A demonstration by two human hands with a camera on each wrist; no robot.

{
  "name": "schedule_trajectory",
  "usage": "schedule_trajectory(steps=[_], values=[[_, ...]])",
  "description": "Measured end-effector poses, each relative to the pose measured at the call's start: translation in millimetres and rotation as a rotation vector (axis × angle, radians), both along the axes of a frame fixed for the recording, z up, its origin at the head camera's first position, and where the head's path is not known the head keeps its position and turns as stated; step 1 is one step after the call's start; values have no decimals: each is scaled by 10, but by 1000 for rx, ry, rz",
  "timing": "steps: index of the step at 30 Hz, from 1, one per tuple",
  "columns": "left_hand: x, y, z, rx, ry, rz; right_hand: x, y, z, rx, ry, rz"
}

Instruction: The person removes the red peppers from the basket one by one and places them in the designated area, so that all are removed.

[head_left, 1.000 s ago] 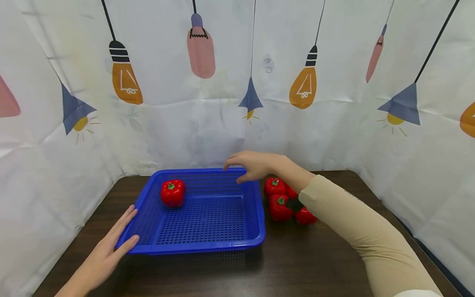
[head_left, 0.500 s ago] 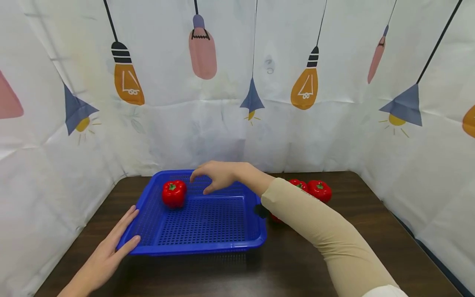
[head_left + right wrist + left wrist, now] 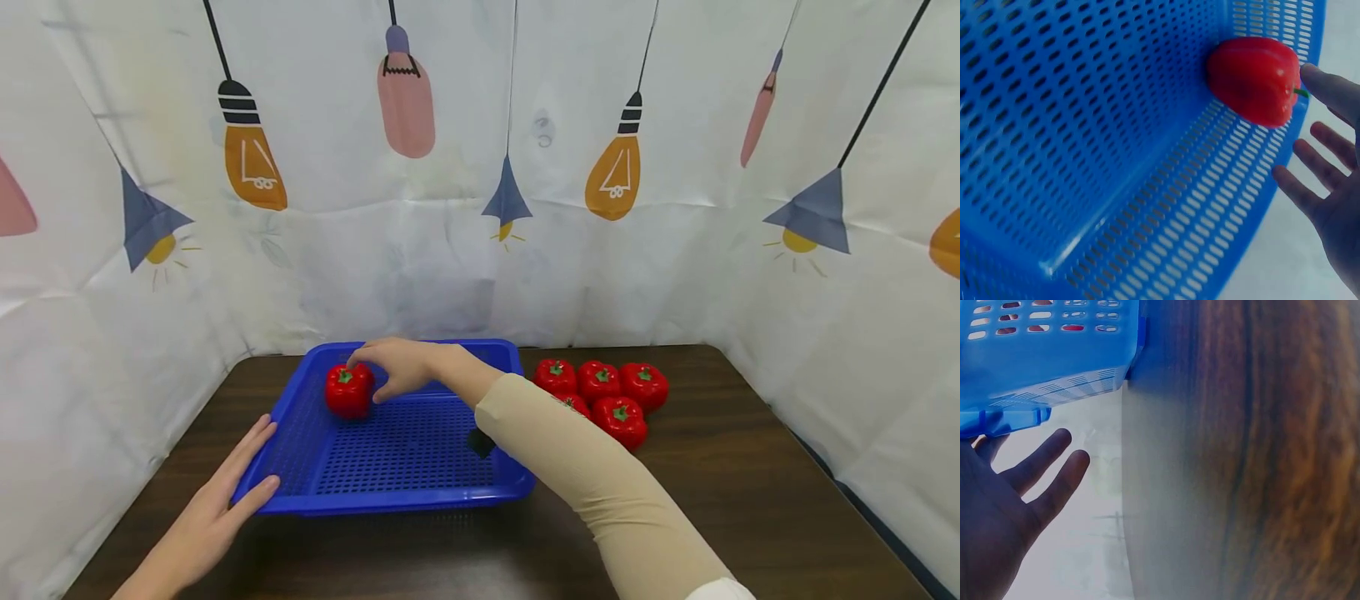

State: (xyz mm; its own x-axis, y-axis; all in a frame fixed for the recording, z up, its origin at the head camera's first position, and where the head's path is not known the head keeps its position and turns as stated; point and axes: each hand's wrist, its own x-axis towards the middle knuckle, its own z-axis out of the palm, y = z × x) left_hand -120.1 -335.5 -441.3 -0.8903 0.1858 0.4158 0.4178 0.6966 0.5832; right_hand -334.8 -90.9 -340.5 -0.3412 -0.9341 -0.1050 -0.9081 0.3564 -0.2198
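Note:
A blue perforated plastic basket lies on the table, with one red bell pepper in its far left part. My left hand rests along the basket's left rim, fingers extended; the left wrist view shows the same hand below the basket edge. Over the basket, my right hand reaches in from the right with parted, slightly bent fingers. Its fingertips are right at the pepper's top and right side. Seen from the right wrist, the pepper has its green stem toward the spread fingers.
Several red bell peppers stand grouped on the dark wooden table, just right of the basket. My right sleeve passes in front of some of them. A white printed curtain encloses the back and sides.
My right hand has moved left across the basket, from its right rim to the pepper inside. The peppers on the table are less covered by the arm. My left hand has stayed put.

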Motion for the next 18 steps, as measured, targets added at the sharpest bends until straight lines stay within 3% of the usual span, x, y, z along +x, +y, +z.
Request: schedule_trajectory(steps=[9,18], values=[[3,-12,11,0,-9,-6,-3,-215,-153,-29,-58,-56],[9,-5,29,1,-6,-6,3,-358,-235,30,-64,-107]])
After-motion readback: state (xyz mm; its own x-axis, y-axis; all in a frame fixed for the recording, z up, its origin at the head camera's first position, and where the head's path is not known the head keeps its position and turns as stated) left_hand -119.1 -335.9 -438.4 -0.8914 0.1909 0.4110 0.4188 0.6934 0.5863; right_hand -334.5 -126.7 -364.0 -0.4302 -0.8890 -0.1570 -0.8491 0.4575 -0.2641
